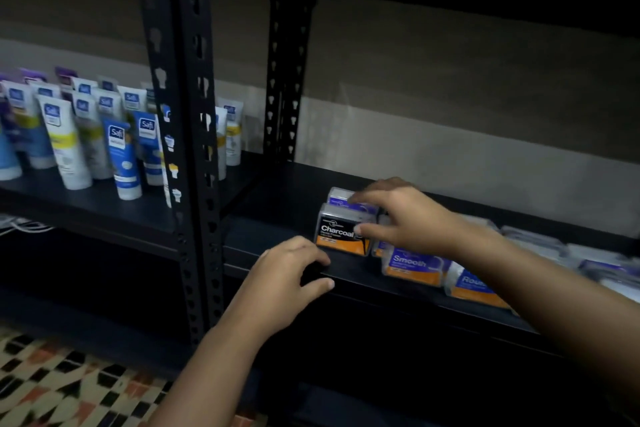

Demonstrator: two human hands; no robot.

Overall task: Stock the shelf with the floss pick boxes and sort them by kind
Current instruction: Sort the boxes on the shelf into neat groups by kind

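Head view gives me the Charcoal box (341, 236) upright on the black shelf (277, 218), my right hand (405, 215) pinching its right side, thumb in front, fingers over a purple box (341, 196) behind. Just right of that grasp lie the Smooth box (412, 265) and further boxes. My left hand (284, 281), curled but holding nothing, rests at the shelf edge below-left.

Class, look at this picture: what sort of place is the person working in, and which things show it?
Probably a shop or stockroom. Black slotted metal shelving carries rows of white and blue Safi tubes standing upright, and clear floss pick boxes with orange labels, such as the black-labelled Charcoal box, are being arranged by the right hand.
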